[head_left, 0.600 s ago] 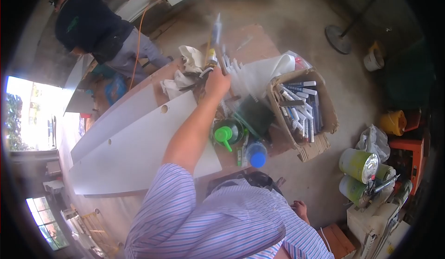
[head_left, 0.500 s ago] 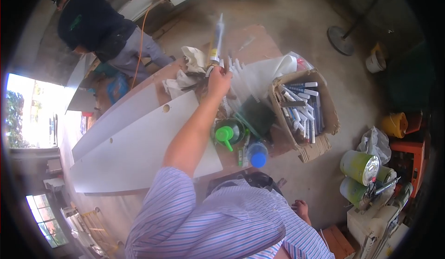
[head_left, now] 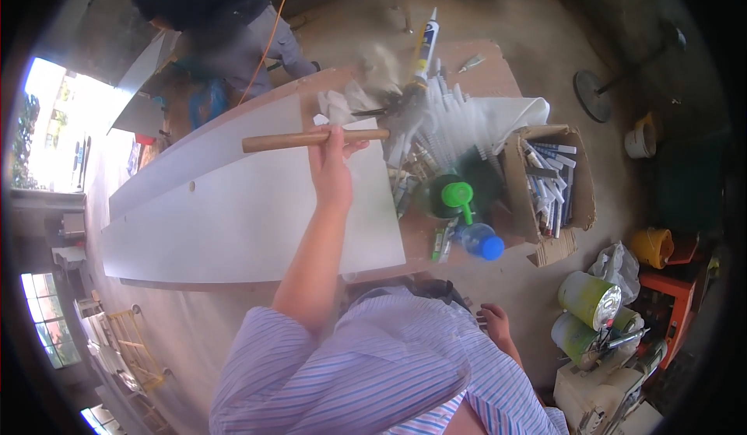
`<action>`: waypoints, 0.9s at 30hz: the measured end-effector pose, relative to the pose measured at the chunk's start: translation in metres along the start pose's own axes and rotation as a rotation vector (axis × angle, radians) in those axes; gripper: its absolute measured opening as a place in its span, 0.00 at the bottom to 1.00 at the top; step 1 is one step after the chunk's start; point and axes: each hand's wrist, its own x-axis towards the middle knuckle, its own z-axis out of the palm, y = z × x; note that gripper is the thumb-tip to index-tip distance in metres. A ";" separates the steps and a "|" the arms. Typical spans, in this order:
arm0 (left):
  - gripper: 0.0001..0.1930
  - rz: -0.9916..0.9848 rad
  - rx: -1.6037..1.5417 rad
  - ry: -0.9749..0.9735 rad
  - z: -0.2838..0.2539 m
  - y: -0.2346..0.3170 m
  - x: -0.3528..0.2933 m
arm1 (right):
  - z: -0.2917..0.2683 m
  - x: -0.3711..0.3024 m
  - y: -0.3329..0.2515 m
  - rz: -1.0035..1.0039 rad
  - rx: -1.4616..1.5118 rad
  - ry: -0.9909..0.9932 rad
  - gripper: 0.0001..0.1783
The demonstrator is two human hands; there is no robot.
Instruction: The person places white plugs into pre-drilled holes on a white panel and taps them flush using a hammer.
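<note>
Pinched between the thumb and fingers of the left hand [head_left: 332, 172] is a long brown stick [head_left: 286, 141]. It lies sideways over the top part of a big white board [head_left: 257, 217]. The right hand [head_left: 496, 323] hangs low by the person's side, too small to tell if it holds anything. Right of the board sit a green-topped bottle [head_left: 457, 195] and a blue-capped bottle [head_left: 474, 240], near a brown box [head_left: 582, 200] of tubes [head_left: 551, 182].

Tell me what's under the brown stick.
Beneath the brown stick in the left hand, the white panel shows; the part behind stick and fingers is covered.
</note>
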 end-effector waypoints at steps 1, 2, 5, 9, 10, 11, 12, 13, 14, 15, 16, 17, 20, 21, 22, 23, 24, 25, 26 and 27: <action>0.10 -0.053 -0.053 -0.029 -0.016 0.003 -0.002 | 0.018 -0.008 -0.010 -0.023 -0.048 -0.038 0.18; 0.10 -0.069 -0.063 -0.024 -0.029 0.002 -0.006 | 0.038 -0.019 -0.023 -0.043 -0.109 -0.031 0.18; 0.10 -0.284 -0.215 -0.032 -0.054 -0.002 -0.018 | 0.099 -0.029 -0.054 -0.215 -0.217 -0.123 0.17; 0.07 -0.265 -0.079 -0.208 -0.086 0.018 -0.041 | 0.204 -0.106 -0.164 -0.392 0.017 -0.302 0.17; 0.09 -0.109 0.173 -0.347 -0.096 0.023 -0.042 | 0.226 -0.122 -0.187 -0.460 0.057 -0.351 0.18; 0.11 0.053 0.430 -0.480 -0.109 0.026 -0.044 | 0.247 -0.139 -0.210 -0.456 0.085 -0.429 0.20; 0.13 0.247 0.596 -0.542 -0.119 0.028 -0.042 | 0.268 -0.151 -0.229 -0.453 0.114 -0.509 0.21; 0.13 0.242 0.596 -0.543 -0.130 0.033 -0.043 | 0.286 -0.156 -0.240 -0.448 0.115 -0.506 0.21; 0.13 0.294 0.732 -0.650 -0.140 0.040 -0.045 | 0.301 -0.160 -0.248 -0.338 0.152 -0.590 0.22; 0.13 0.357 0.872 -0.754 -0.146 0.047 -0.045 | 0.315 -0.161 -0.253 -0.234 0.192 -0.678 0.24; 0.14 0.285 0.879 -0.739 -0.148 0.057 -0.047 | 0.328 -0.157 -0.251 -0.150 0.183 -0.604 0.26; 0.14 0.288 0.877 -0.749 -0.155 0.061 -0.042 | 0.338 -0.155 -0.249 -0.153 0.192 -0.599 0.26; 0.15 0.335 1.025 -0.879 -0.175 0.071 -0.033 | 0.359 -0.156 -0.244 -0.027 0.224 -0.569 0.27; 0.16 0.369 1.006 -0.905 -0.181 0.073 -0.031 | 0.364 -0.159 -0.242 -0.016 0.258 -0.592 0.27; 0.18 0.402 0.986 -0.932 -0.186 0.074 -0.029 | 0.368 -0.161 -0.240 -0.003 0.293 -0.613 0.27; 0.18 0.399 0.981 -0.939 -0.189 0.078 -0.026 | 0.371 -0.161 -0.236 -0.002 0.298 -0.606 0.27; 0.19 0.410 1.027 -1.039 -0.187 0.084 -0.022 | 0.372 -0.159 -0.232 -0.038 0.345 -0.638 0.24; 0.20 0.421 1.071 -1.140 -0.186 0.089 -0.019 | 0.373 -0.159 -0.230 -0.074 0.393 -0.669 0.22; 0.20 0.421 1.061 -1.150 -0.188 0.090 -0.018 | 0.374 -0.160 -0.231 -0.076 0.400 -0.657 0.22; 0.19 0.450 1.059 -1.102 -0.190 0.090 -0.016 | 0.375 -0.159 -0.236 -0.047 0.396 -0.648 0.19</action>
